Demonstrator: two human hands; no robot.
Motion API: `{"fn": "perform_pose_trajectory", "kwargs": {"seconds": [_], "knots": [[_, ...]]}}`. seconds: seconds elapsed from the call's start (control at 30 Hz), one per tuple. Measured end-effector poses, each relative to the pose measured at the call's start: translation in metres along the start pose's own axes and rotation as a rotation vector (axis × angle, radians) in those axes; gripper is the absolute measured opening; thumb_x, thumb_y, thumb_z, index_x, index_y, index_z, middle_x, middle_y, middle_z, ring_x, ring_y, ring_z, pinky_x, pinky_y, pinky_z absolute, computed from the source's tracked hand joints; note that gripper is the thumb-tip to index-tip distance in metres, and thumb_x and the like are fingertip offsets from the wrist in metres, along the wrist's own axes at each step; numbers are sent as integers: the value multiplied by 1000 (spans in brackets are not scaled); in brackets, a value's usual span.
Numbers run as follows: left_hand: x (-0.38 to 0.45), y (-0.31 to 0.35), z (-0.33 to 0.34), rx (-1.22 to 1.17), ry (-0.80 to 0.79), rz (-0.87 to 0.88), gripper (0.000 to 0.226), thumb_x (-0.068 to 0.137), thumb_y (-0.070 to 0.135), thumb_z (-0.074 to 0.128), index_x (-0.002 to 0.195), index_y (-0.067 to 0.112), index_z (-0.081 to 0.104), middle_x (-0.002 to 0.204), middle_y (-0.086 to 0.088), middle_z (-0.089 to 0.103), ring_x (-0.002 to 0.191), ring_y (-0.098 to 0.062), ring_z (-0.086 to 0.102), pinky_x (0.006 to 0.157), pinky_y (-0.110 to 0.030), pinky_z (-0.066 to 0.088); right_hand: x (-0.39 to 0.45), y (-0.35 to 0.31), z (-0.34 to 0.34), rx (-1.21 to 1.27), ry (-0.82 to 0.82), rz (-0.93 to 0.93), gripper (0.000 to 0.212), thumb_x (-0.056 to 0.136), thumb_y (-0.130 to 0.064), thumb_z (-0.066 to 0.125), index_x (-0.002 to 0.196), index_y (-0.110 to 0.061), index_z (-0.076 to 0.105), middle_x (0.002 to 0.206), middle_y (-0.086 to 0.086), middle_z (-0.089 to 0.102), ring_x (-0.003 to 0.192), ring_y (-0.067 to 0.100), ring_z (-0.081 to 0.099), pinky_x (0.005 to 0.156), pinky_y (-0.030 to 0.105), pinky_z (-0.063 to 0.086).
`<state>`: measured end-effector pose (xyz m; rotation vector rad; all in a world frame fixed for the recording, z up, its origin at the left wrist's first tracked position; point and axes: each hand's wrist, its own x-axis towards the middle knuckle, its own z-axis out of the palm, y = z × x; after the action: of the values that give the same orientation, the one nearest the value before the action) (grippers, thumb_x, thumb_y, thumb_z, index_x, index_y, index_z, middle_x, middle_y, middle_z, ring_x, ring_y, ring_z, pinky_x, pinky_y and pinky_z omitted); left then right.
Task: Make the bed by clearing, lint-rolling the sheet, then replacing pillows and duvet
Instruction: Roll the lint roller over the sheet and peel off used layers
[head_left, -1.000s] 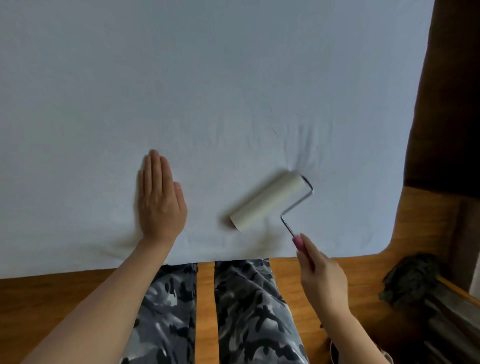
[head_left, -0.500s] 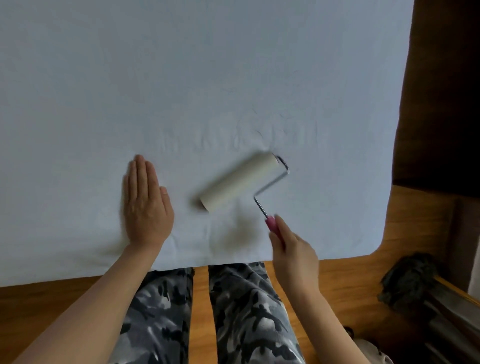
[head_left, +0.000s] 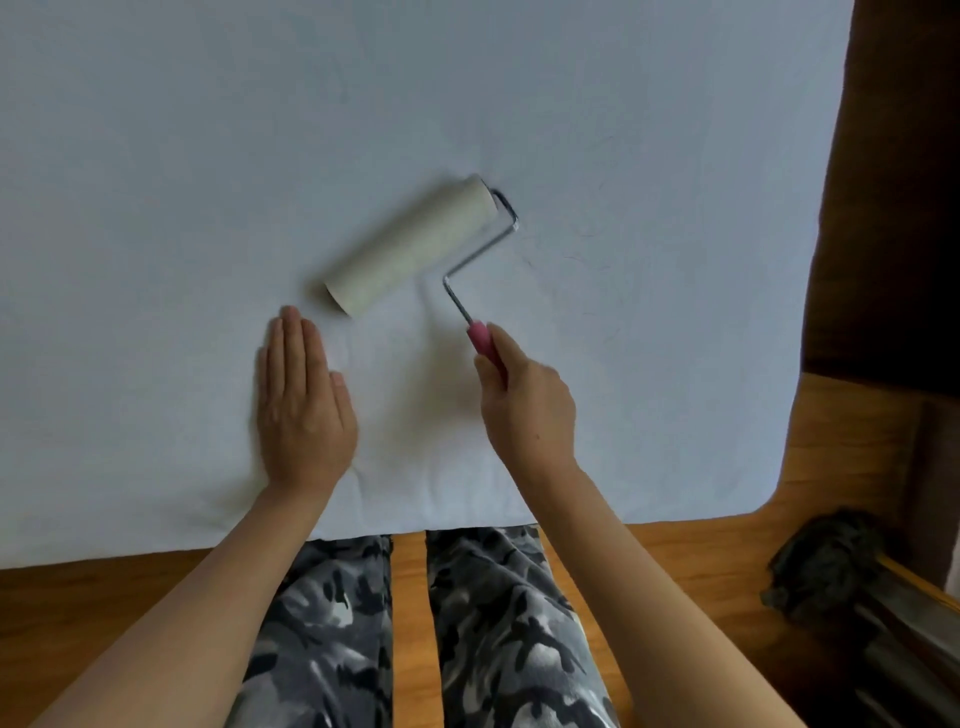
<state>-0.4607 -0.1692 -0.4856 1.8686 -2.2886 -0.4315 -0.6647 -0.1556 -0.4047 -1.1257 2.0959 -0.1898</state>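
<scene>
— Pale sheet (head_left: 208, 156) stretched across the bed, wooden floor (head_left: 78, 613) along the near edge, dark bundle (head_left: 826, 561) down at the right. Only the head view to go on.

— Left hand (head_left: 301, 410)?

— Flat on the sheet close to the near edge, fingers straight and together, holding nothing, pressing the cloth down.

— Right hand (head_left: 524, 405)?

— Curled round the pink handle (head_left: 480, 340), gripping it low, thumb side up.

— Lint roller (head_left: 413, 244)?

— Lying on the sheet just beyond the left fingertips, set on a diagonal, bent wire arm (head_left: 480, 249) running back to the handle. Some fine dark hairs (head_left: 587, 244) on the sheet right of the roll.

— Handling?

— Probably light; stiff wire, roll free to turn, sticky on the outside. Best held by the pink grip only, never the paper. Soft sheet likely to bunch and lift with the tack, hence the flat palm as anchor. Steady downward pressure, short strokes.

— Progress?

— Mid lint-rolling, judging by the bare bed; pillows and duvet not in sight.
</scene>
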Motion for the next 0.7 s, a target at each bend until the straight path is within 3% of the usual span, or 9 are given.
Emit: {"fn": "perform_pose_trajectory", "kwargs": {"seconds": [0.13,0.27,0.37,0.43,0.53,0.6,0.7], "knots": [[0,0,-1,12,-8,1,49,103,14,29,146,-10,27,155,-26,25,147,-35,20,121,-45,17,-70,69,-10,-31,-8,96,35,99,-44,41,132,-38,53,89,-6,71,74,15,65,62,36,53],[0,1,-2,12,-29,-13,51,104,16,26,147,-10,25,156,-25,22,147,-35,18,121,-44,16,-129,119,-23,-79,13,164,44,93,-52,41,129,-35,58,81,-21,68,61,-1,59,48,18,42],[0,2,-5,-1,-32,-4,51,104,16,25,147,-10,25,156,-26,22,147,-35,18,122,-42,13,-157,137,-33,-37,18,204,40,93,-55,43,129,-41,55,88,-44,55,77,-15,58,61,17,53],[2,4,-7,-22,-15,1,50,103,15,26,145,-13,28,154,-27,25,146,-36,20,122,-37,10,-172,140,-39,-14,25,217,35,92,-53,46,128,-52,50,92,-51,50,87,-22,55,70,7,50],[8,13,-11,-51,8,32,48,103,14,28,141,-14,33,152,-29,29,143,-37,24,122,-34,11,-186,140,-48,58,60,263,43,89,-50,48,129,-62,41,103,-44,54,97,-24,54,79,-1,43],[16,23,-11,-58,3,77,49,103,16,30,142,-13,32,153,-28,27,144,-37,23,122,-35,12,-184,142,-53,63,127,253,44,89,-48,50,133,-53,43,112,-31,60,101,-18,56,83,3,45],[35,44,-6,-53,-4,95,51,102,16,34,145,-12,29,155,-27,24,145,-36,20,122,-36,11,-165,147,-55,64,198,290,44,90,-41,52,133,-35,46,100,-15,69,83,-1,66,70,16,54]]}}
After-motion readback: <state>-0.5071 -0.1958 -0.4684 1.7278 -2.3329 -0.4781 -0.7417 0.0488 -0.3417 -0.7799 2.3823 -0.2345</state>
